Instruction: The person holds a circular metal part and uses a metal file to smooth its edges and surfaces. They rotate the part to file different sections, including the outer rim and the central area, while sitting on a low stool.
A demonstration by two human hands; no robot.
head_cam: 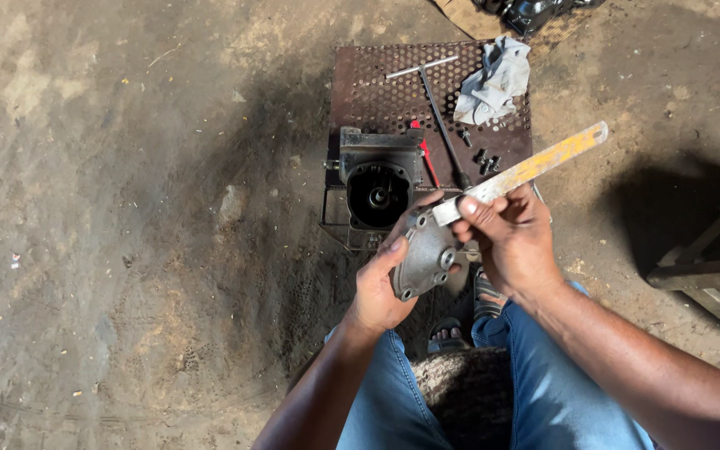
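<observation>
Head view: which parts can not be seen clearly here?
- Metal cover: its underside faces away; the left hand hides its left edge.
- Flat blade: its near end is hidden under the right hand.
- Small bolts on the perforated stand: too small to count.
- Black object: cut by the top edge.
- Wooden frame: cut by the right edge.

hands (452, 262) scrape metal cover (425, 258)

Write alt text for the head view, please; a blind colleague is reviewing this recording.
Seen from above, a seated person's left hand holds a round grey metal cover while the right hand presses a flat, yellow-stained blade against its edge. Beyond, a perforated metal stand on the dirt floor carries a dark engine housing, a T-handle wrench, bolts and a rag.
</observation>
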